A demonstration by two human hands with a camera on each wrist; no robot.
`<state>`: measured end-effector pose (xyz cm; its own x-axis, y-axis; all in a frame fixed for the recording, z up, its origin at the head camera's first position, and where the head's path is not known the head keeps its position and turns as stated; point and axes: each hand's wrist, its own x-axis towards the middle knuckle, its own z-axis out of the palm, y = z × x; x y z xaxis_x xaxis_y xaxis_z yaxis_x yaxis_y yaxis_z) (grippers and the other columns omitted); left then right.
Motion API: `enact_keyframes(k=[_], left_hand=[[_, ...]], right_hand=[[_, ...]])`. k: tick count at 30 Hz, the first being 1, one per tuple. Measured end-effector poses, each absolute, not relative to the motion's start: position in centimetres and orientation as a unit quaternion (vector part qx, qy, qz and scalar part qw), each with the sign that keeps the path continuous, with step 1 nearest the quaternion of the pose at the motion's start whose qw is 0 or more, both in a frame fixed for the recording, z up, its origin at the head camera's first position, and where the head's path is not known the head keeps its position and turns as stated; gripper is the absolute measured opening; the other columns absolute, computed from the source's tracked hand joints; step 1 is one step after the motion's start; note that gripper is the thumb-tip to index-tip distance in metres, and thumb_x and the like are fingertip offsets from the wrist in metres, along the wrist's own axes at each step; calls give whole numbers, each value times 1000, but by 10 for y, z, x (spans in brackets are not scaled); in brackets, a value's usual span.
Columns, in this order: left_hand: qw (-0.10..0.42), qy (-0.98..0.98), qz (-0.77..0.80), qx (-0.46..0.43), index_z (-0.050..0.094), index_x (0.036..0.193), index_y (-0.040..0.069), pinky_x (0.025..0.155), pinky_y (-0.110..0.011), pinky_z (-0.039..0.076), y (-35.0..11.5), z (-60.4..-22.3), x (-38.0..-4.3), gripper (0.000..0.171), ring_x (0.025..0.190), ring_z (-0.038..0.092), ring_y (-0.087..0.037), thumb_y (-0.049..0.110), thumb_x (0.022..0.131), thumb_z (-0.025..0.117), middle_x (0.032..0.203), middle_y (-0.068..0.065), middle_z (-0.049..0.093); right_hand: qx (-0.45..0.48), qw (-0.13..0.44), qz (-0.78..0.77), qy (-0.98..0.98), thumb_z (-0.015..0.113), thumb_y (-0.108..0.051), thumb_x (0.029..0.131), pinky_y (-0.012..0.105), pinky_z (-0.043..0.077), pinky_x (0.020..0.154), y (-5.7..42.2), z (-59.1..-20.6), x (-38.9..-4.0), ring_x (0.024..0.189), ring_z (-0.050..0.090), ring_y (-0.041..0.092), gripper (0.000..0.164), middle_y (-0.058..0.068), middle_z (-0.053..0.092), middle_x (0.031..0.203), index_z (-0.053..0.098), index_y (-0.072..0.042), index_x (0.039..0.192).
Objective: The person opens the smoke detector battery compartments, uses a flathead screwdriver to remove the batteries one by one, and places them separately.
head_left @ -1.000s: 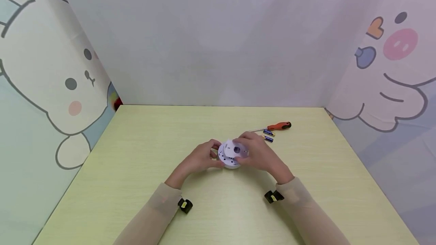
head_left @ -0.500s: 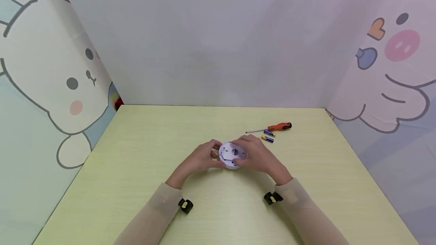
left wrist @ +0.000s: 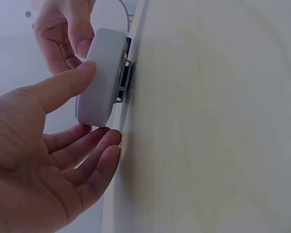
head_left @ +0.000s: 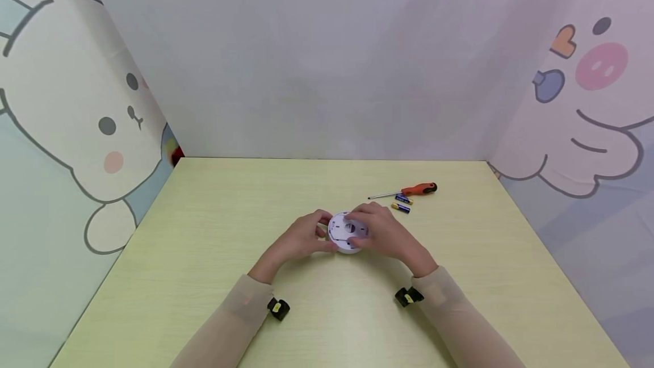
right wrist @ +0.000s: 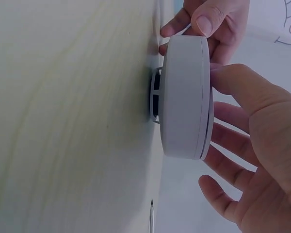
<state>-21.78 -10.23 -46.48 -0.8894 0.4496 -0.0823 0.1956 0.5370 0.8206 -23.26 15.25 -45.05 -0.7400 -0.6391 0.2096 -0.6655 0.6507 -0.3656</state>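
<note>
A round white smoke detector (head_left: 348, 250) lies face down on the table, its dark-slotted sensing end (right wrist: 155, 94) against the wood in the right wrist view. On its upturned back sits a thin round mounting plate (head_left: 339, 226) with a central hole. My left hand (head_left: 305, 235) holds the detector's side between thumb and fingers. From the right, my right hand (head_left: 386, 233) has thumb and fingertips on the mounting plate, pinching across it. A narrow dark gap shows along the plate's edge in the right wrist view.
Behind my right hand lie two blue-and-gold batteries (head_left: 403, 200) and a screwdriver (head_left: 420, 189) with an orange-and-black handle. The pale wooden table (head_left: 245, 192) ends at a plain back curtain (head_left: 317, 72), with cartoon-printed cloth on both sides.
The mounting plate was tilted above the detector's back one second ago and now lies flat on it. My right hand lowered with the plate and shifted slightly; the left kept its hold.
</note>
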Motion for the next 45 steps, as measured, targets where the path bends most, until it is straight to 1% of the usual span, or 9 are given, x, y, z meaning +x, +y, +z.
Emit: enact_keyframes(k=[11,18,30,45], left_hand=[[143,863,447,187,57,142,13,95,-42,57,-103,-467,-219,63,114,64,-23,30,90,89,135,-6,66],[142,863,446,190,58,142,13,94,-41,57,-103,-467,-220,63,113,64,-22,31,90,89,134,-6,66],[143,866,442,186,57,142,13,93,-41,57,-103,-466,-219,62,113,64,-21,31,91,88,135,-6,66],[142,866,440,189,57,142,13,94,-41,57,-103,-467,-219,62,113,64,-21,31,91,88,135,-7,66]], right_hand=[[360,13,199,-911,87,-32,91,49,47,97,152,-451,-233,120,60,25,44,4,69,130,75,-14,130],[362,15,194,-911,87,-32,91,47,48,96,151,-451,-233,119,59,24,44,2,69,130,76,-14,130],[355,1,204,-912,85,-32,94,50,50,100,152,-452,-233,122,59,25,45,3,68,133,74,-14,134],[358,10,207,-910,86,-31,93,49,50,100,152,-453,-232,121,58,24,44,3,68,133,75,-15,132]])
